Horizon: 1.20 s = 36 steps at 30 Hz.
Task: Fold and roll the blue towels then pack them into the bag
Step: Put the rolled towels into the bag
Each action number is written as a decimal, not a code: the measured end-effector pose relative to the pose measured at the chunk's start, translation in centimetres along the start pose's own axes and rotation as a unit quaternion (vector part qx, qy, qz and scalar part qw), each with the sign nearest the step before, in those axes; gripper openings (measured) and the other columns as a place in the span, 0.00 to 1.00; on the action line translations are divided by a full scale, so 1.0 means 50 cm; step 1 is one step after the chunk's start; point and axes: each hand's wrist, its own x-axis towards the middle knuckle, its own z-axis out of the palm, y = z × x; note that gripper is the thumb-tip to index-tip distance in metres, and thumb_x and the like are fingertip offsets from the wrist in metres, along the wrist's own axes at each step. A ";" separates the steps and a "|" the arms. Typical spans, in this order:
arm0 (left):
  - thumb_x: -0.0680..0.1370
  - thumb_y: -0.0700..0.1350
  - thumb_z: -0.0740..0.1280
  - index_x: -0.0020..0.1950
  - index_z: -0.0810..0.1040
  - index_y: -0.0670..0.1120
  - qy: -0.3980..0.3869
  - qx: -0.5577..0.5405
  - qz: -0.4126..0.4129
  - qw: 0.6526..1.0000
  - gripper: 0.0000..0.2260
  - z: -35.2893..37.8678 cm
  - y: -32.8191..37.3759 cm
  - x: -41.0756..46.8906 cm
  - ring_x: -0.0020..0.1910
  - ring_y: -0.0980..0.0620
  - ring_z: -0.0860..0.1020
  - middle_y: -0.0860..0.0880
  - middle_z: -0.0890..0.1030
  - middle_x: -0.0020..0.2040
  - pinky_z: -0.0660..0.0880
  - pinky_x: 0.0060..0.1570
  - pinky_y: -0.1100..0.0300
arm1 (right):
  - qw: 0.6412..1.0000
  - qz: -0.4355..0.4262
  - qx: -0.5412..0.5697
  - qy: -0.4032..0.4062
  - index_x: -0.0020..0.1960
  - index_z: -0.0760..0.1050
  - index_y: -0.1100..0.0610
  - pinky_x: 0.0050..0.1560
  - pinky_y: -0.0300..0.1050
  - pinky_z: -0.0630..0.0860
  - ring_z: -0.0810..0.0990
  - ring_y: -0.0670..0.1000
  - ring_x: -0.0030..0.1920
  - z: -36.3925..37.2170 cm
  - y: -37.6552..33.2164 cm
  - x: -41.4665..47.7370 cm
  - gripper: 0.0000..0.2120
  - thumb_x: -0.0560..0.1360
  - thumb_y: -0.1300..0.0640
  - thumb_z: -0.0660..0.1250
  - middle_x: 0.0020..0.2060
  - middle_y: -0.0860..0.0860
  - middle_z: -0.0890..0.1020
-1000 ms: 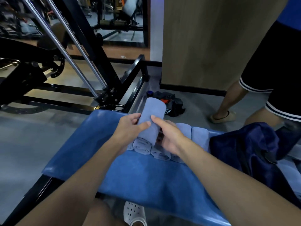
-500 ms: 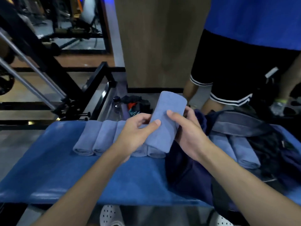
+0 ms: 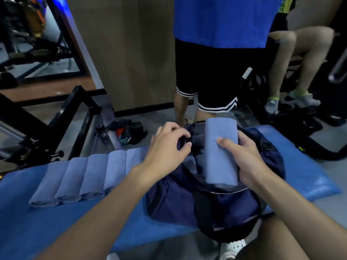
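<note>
One plush cylindrical towel roll (image 3: 219, 154) over limp navy fabric bag (image 3: 169, 199).

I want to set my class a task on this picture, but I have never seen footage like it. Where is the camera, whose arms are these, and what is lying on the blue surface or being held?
There is no machine here. The camera sits on a person's head and looks forward and down, so the two arms reaching in from below are that person's own. The right hand holds a rolled towel over the open top of a dark blue bag. The left hand grips the bag's edge, apparently to keep it open. The bag lies on a blue padded mat. To the left of the bag, a row of rolled towels lies side by side on the mat, not yet packed. Behind the mat stands another person in a blue shirt and black shorts.
</note>
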 end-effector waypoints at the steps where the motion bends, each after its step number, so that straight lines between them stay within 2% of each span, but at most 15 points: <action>1: 0.79 0.53 0.67 0.58 0.79 0.54 -0.014 0.067 0.008 0.998 0.09 0.014 0.005 0.009 0.65 0.51 0.66 0.54 0.70 0.64 0.63 0.64 0.54 | 1.000 0.010 -0.007 -0.004 0.58 0.76 0.55 0.42 0.53 0.82 0.84 0.55 0.45 -0.015 0.006 0.001 0.13 0.75 0.59 0.71 0.50 0.56 0.84; 3: 0.79 0.54 0.67 0.64 0.77 0.53 -0.039 0.179 0.017 0.983 0.15 0.040 0.013 0.022 0.71 0.49 0.63 0.52 0.67 0.70 0.59 0.67 0.52 | 0.999 0.036 -0.017 -0.018 0.58 0.77 0.55 0.41 0.50 0.81 0.84 0.55 0.44 -0.034 0.019 0.006 0.12 0.75 0.59 0.71 0.49 0.56 0.85; 5: 0.78 0.54 0.67 0.74 0.68 0.49 -0.066 0.252 0.009 0.965 0.26 0.056 0.011 0.025 0.74 0.48 0.59 0.50 0.62 0.75 0.58 0.69 0.50 | 0.997 0.062 -0.029 -0.037 0.58 0.77 0.56 0.42 0.50 0.81 0.84 0.55 0.44 -0.043 0.034 0.017 0.12 0.74 0.59 0.71 0.49 0.56 0.85; 7: 0.76 0.53 0.69 0.79 0.56 0.47 -0.084 0.276 -0.004 0.957 0.36 0.056 0.003 0.022 0.77 0.49 0.55 0.50 0.56 0.79 0.58 0.71 0.49 | 0.994 0.086 -0.037 -0.050 0.57 0.77 0.56 0.42 0.50 0.80 0.84 0.56 0.44 -0.042 0.048 0.031 0.12 0.74 0.60 0.71 0.49 0.57 0.85; 9: 0.74 0.50 0.70 0.81 0.51 0.47 -0.092 0.268 -0.008 0.959 0.41 0.044 -0.003 0.014 0.78 0.51 0.51 0.52 0.49 0.81 0.57 0.71 0.49 | 0.991 0.110 -0.044 -0.062 0.58 0.77 0.57 0.44 0.52 0.81 0.85 0.57 0.46 -0.033 0.061 0.046 0.13 0.73 0.60 0.72 0.49 0.57 0.85; 13: 0.72 0.43 0.67 0.81 0.48 0.48 -0.089 0.247 0.012 0.965 0.42 0.008 0.000 -0.001 0.79 0.53 0.47 0.54 0.43 0.81 0.55 0.71 0.52 | 0.985 0.134 -0.057 -0.095 0.56 0.77 0.58 0.43 0.51 0.82 0.85 0.57 0.44 -0.001 0.060 0.078 0.13 0.72 0.60 0.72 0.45 0.56 0.86; 19: 0.70 0.41 0.65 0.81 0.43 0.48 -0.107 0.201 0.014 0.974 0.45 -0.023 0.006 -0.015 0.78 0.57 0.46 0.58 0.36 0.80 0.56 0.74 0.53 | 0.975 0.166 -0.118 -0.088 0.50 0.76 0.58 0.43 0.49 0.82 0.84 0.55 0.41 0.049 0.073 0.117 0.09 0.72 0.61 0.73 0.42 0.57 0.85; 22: 0.71 0.40 0.65 0.81 0.42 0.48 -0.100 0.179 0.014 0.979 0.45 -0.030 0.006 -0.018 0.78 0.58 0.49 0.60 0.35 0.79 0.58 0.72 0.53 | 0.984 0.140 -0.090 -0.060 0.57 0.75 0.59 0.47 0.51 0.83 0.85 0.55 0.45 0.073 0.091 0.139 0.15 0.71 0.61 0.73 0.46 0.56 0.85; 24: 0.71 0.41 0.66 0.81 0.42 0.48 -0.093 0.169 0.018 0.981 0.45 -0.035 0.003 -0.020 0.77 0.58 0.51 0.61 0.35 0.79 0.59 0.71 0.54 | 0.982 0.155 -0.095 -0.053 0.58 0.75 0.60 0.49 0.54 0.82 0.85 0.56 0.45 0.089 0.104 0.150 0.18 0.70 0.59 0.74 0.46 0.57 0.85; 29: 0.71 0.43 0.68 0.81 0.42 0.49 -0.089 0.151 0.022 0.984 0.46 -0.045 -0.005 -0.024 0.76 0.58 0.55 0.63 0.34 0.78 0.60 0.70 0.55 | 0.984 0.147 -0.090 -0.046 0.61 0.73 0.59 0.49 0.51 0.82 0.84 0.55 0.47 0.132 0.131 0.169 0.22 0.70 0.57 0.75 0.49 0.55 0.84; 32: 0.70 0.45 0.68 0.81 0.42 0.49 -0.092 0.151 0.029 0.984 0.47 -0.048 -0.011 -0.030 0.74 0.58 0.59 0.63 0.33 0.78 0.62 0.68 0.55 | 0.984 0.145 -0.099 -0.014 0.58 0.75 0.61 0.50 0.48 0.81 0.83 0.55 0.47 0.157 0.134 0.181 0.18 0.71 0.57 0.74 0.49 0.56 0.84; 34: 0.70 0.46 0.68 0.81 0.41 0.50 -0.088 0.148 0.028 0.985 0.47 -0.049 -0.018 -0.033 0.76 0.58 0.55 0.63 0.34 0.78 0.62 0.68 0.54 | 0.986 0.138 -0.094 -0.006 0.54 0.75 0.60 0.52 0.49 0.81 0.83 0.55 0.47 0.174 0.133 0.184 0.14 0.72 0.57 0.73 0.49 0.56 0.83; 36: 0.70 0.46 0.68 0.81 0.40 0.52 -0.091 0.142 0.022 0.985 0.48 -0.053 -0.024 -0.036 0.77 0.59 0.49 0.64 0.34 0.78 0.61 0.70 0.53 | 0.985 0.135 -0.109 -0.011 0.55 0.74 0.59 0.53 0.50 0.80 0.82 0.55 0.49 0.185 0.135 0.183 0.15 0.72 0.56 0.74 0.50 0.56 0.83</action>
